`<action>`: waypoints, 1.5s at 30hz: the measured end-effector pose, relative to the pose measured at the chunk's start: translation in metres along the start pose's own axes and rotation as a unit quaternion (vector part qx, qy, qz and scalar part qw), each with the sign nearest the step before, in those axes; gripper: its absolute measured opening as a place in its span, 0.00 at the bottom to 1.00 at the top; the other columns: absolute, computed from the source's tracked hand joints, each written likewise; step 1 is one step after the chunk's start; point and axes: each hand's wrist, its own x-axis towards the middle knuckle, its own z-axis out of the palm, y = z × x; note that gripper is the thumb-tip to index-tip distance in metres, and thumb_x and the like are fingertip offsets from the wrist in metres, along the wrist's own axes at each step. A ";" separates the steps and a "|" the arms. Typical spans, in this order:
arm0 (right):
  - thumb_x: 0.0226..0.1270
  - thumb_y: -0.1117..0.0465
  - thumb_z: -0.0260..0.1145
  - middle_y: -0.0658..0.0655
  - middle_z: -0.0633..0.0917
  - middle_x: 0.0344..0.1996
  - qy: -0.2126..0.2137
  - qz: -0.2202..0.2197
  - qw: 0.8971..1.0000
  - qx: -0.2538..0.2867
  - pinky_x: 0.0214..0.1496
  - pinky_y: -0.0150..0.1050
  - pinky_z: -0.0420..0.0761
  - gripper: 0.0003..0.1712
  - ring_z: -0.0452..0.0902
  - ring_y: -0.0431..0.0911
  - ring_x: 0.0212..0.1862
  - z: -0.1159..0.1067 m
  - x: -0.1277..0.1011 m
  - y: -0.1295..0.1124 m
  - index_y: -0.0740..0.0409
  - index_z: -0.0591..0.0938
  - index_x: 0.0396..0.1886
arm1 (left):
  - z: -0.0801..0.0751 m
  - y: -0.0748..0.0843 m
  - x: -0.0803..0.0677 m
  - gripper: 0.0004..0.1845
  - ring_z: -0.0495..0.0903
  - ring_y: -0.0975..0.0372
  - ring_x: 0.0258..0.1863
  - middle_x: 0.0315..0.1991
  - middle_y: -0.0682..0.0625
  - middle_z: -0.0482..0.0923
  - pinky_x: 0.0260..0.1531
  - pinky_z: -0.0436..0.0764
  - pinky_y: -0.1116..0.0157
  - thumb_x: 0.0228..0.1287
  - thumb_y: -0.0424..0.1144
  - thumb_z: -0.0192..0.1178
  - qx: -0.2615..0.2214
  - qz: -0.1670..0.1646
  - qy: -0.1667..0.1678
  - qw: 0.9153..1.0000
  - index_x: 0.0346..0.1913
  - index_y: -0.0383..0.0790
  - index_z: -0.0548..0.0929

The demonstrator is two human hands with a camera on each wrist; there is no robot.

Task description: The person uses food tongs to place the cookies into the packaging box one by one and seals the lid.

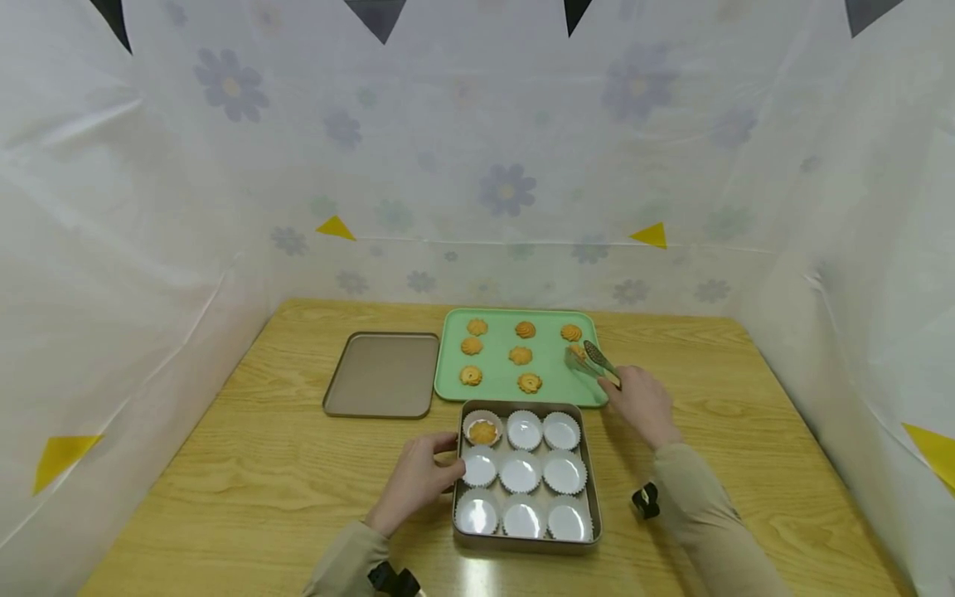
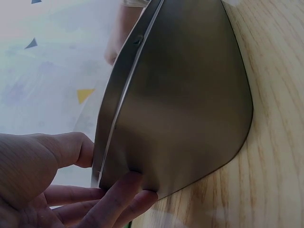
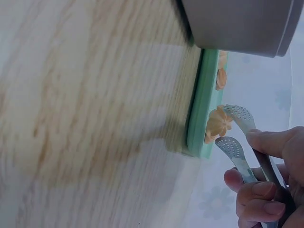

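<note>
Currently the right hand [image 1: 643, 404] is hovering over the near right corner of the green tray [image 1: 455, 361], fingers curled around the handles of a pair of metal tongs [image 1: 594, 362]. From the right wrist view, the perforated tong tips [image 3: 237, 130] are sitting on either side of one piped cookie [image 3: 218, 124] at the tray's edge, seemingly touching it, though whether they are squeezing it cannot be told. That cookie [image 1: 578, 351] is lying at the right side of the green tray, under the tong heads; seven more cookies [image 1: 520, 355] are sitting across the tray in loose rows. Just nearer the person, the metal baking tin [image 1: 593, 481] is standing on the wooden table [image 1: 239, 473], touching or almost touching the green tray's near edge. It is holding nine white paper cups [image 1: 520, 473] in three rows of three; the far left cup is carrying one cookie [image 1: 482, 432], the others are showing white. The left hand [image 1: 414, 478] is bracing the tin's left wall, thumb on the rim and fingers pressed against the outer side near its base, as the left wrist view shows [image 2: 57, 180]. An empty brown flat tray [image 1: 382, 374] is lying to the left of the green tray, just beside it, toward the table's far edge. Flower-printed white sheeting [image 1: 507, 149] is enclosing the table on three sides.
</note>
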 end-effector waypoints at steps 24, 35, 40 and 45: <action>0.73 0.51 0.61 0.55 0.72 0.19 0.008 -0.026 1.000 0.012 0.16 0.35 0.62 0.18 0.64 0.45 0.21 -0.012 -0.007 -0.003 0.61 0.78 0.29 | 0.000 -0.002 0.001 0.27 0.88 0.43 0.46 0.56 0.27 0.81 0.39 0.92 0.63 0.58 0.30 0.62 -0.013 -0.004 -0.004 1.000 0.61 0.22 0.77; 0.72 0.53 0.64 0.55 0.74 0.20 0.027 -0.072 0.997 -0.002 0.17 0.35 0.62 0.16 0.64 0.45 0.20 -0.033 -0.029 -0.013 0.60 0.78 0.28 | 0.000 0.000 0.000 0.28 0.88 0.42 0.46 0.57 0.26 0.80 0.40 0.92 0.62 0.58 0.30 0.62 -0.013 -0.007 -0.008 1.000 0.62 0.22 0.76; 0.69 0.54 0.68 0.52 0.77 0.21 0.052 -0.127 0.990 -0.015 0.17 0.33 0.62 0.13 0.63 0.42 0.19 -0.045 -0.054 -0.027 0.57 0.79 0.28 | 0.000 0.000 0.000 0.27 0.88 0.43 0.45 0.57 0.26 0.80 0.39 0.92 0.63 0.58 0.30 0.62 -0.012 -0.004 -0.010 1.000 0.62 0.22 0.76; 0.66 0.53 0.70 0.48 0.76 0.21 0.074 -0.173 0.981 -0.046 0.18 0.30 0.61 0.12 0.62 0.38 0.19 -0.052 -0.079 -0.043 0.57 0.82 0.33 | 0.000 0.000 0.001 0.27 0.89 0.43 0.45 0.57 0.26 0.80 0.39 0.92 0.63 0.58 0.30 0.62 -0.011 -0.005 -0.009 1.000 0.62 0.21 0.76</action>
